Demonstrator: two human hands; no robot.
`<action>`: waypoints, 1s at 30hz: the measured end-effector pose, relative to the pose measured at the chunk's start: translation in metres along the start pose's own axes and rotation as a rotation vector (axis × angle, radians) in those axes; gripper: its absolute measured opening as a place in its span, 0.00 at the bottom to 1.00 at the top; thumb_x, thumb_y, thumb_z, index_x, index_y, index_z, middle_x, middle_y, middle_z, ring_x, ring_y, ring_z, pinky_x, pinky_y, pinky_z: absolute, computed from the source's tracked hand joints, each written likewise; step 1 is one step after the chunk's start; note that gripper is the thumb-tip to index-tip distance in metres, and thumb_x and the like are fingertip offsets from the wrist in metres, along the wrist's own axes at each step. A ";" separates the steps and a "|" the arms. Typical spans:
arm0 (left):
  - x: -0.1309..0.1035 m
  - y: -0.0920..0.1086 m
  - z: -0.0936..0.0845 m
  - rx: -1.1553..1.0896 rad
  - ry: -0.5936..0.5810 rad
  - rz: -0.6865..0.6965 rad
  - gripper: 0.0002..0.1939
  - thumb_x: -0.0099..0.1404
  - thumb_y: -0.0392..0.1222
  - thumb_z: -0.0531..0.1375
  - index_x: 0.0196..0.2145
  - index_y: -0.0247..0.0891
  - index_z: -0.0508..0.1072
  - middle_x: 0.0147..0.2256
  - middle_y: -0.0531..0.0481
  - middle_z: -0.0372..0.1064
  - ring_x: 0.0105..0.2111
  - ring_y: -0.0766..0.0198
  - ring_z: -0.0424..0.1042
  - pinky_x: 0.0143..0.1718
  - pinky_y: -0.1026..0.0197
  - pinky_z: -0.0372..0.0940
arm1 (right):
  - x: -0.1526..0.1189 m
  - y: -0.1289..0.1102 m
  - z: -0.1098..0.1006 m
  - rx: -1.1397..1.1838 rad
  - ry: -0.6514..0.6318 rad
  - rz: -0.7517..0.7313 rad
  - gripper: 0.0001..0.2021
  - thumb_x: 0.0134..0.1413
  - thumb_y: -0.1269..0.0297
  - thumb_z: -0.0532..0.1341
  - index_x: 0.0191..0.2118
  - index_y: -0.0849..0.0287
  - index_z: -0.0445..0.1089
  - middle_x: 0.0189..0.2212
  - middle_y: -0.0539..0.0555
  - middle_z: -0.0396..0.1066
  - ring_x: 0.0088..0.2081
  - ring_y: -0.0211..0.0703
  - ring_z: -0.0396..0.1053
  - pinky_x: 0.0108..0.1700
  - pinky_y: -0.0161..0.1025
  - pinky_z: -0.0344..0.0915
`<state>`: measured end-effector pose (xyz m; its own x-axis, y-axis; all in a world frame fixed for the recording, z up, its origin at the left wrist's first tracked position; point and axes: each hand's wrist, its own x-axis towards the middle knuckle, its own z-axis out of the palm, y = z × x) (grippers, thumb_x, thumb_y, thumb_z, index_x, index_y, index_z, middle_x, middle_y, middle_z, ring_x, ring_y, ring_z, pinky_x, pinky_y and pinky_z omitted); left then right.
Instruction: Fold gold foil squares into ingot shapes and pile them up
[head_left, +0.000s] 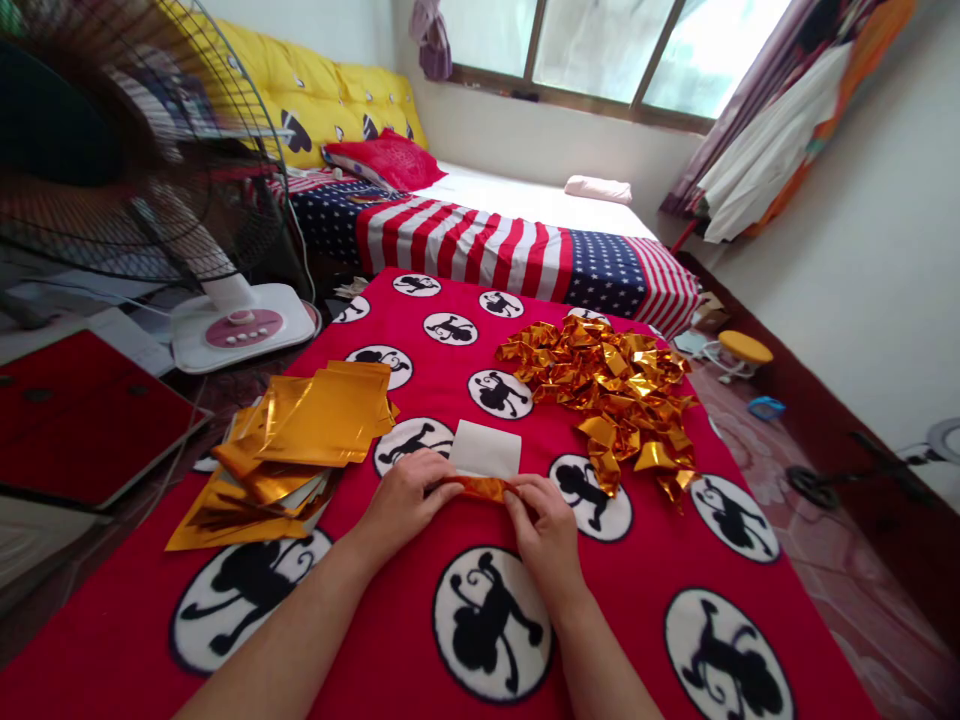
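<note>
Between my two hands lies a sheet of gold foil paper (485,448), its pale back facing up and its near edge rolled into a shiny orange-gold strip. My left hand (411,498) pinches the strip's left end, thumb toward me. On the other end, the fingers of my right hand (541,525) are closed in the same way. A loose stack of flat gold foil sheets (322,415) sits to the left of my left hand. Beyond my right hand spreads a heap of folded gold foil pieces (607,375).
Under everything is a red cloth (375,620) with black figures in white circles. A standing fan (244,330) is at the left, near a dark red panel (90,420). Behind the table stands a bed (517,255). A yellow-topped stool (745,347) is on the right floor.
</note>
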<state>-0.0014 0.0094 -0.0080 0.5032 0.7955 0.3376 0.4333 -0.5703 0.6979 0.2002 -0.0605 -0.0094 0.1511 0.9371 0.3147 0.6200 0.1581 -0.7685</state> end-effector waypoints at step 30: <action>-0.009 -0.004 -0.015 -0.154 -0.185 -0.129 0.02 0.61 0.38 0.63 0.30 0.40 0.76 0.31 0.51 0.72 0.33 0.64 0.71 0.37 0.63 0.64 | -0.015 -0.001 -0.010 0.068 -0.057 0.203 0.04 0.53 0.69 0.62 0.31 0.54 0.74 0.28 0.49 0.74 0.31 0.40 0.70 0.36 0.35 0.62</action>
<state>-0.0187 0.0078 -0.0043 0.5856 0.8004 0.1283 0.3912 -0.4177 0.8201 0.2049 -0.0775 -0.0082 0.2223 0.9677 0.1192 0.5273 -0.0165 -0.8495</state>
